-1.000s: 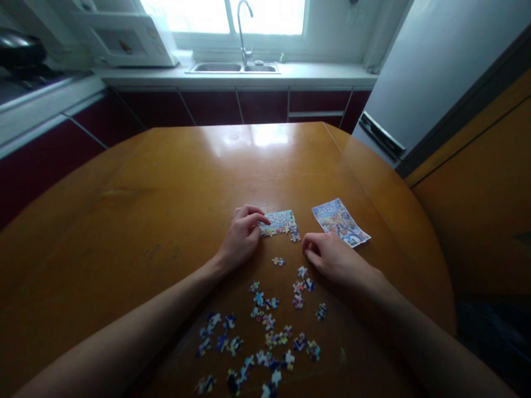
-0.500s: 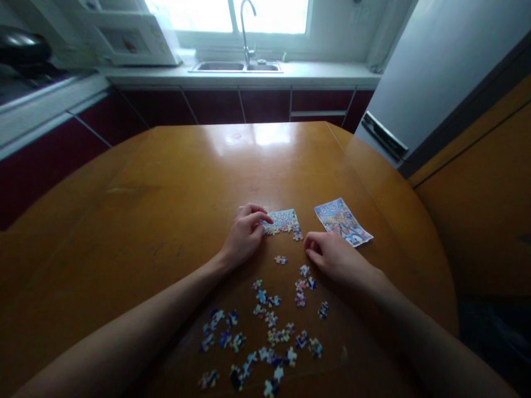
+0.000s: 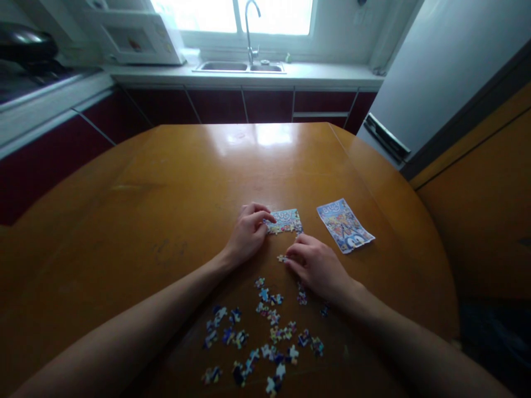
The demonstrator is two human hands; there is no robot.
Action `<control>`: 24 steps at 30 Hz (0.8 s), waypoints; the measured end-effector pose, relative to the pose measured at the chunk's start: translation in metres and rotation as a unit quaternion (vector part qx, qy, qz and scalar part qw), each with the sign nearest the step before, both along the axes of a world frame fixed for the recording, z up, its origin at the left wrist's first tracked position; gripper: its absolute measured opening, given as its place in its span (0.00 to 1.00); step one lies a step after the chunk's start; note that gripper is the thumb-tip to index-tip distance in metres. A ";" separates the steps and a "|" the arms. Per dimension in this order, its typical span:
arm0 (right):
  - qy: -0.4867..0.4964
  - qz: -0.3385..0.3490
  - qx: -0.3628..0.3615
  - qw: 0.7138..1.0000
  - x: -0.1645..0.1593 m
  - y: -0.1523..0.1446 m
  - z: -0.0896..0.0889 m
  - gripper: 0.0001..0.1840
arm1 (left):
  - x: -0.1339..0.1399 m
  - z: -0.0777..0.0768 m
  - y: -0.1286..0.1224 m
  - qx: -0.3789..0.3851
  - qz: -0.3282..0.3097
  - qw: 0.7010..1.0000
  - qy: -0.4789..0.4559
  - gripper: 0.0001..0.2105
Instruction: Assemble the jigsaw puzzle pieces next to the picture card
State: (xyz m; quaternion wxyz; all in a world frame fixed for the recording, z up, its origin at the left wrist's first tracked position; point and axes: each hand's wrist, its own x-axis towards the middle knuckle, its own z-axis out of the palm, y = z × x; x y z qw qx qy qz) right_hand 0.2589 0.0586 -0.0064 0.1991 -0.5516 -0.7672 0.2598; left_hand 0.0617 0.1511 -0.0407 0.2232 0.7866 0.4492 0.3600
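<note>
A partly joined jigsaw puzzle [image 3: 285,220] lies flat on the table, its lower edge uneven and its right side reaching further down. My left hand [image 3: 250,229] grips its left end, index finger on top and thumb at the lower side. Just below the puzzle, a small joined bit of puzzle pieces [image 3: 281,258] lies at the fingertips of my right hand [image 3: 314,265]. Thumb and forefinger close on its right end. That hand also covers part of the puzzle's lower right corner and some loose pieces.
Many loose puzzle pieces [image 3: 274,317] are scattered nearer to me. To the right lies a printed picture sheet [image 3: 345,225]. All rest on a wooden table [image 3: 199,182]. Beyond are a sink [image 3: 226,66], a microwave [image 3: 133,40] and a fridge [image 3: 431,72].
My right hand has moved left and slightly down, from beside the puzzle's corner to the small joined pieces. The left hand stays on the puzzle. The view has shifted slightly.
</note>
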 end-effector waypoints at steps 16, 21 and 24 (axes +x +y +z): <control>-0.002 0.042 0.049 0.998 -0.006 0.000 -0.014 0.05 | 0.001 -0.001 0.001 0.009 0.002 1.000 -0.004 0.14; -0.021 0.033 0.045 0.998 -0.007 -0.001 -0.012 0.05 | 0.001 -0.001 0.001 0.015 0.002 1.000 -0.001 0.14; -0.022 0.036 0.040 0.998 -0.008 -0.001 -0.011 0.05 | 0.001 -0.001 0.001 0.019 -0.003 1.000 -0.006 0.14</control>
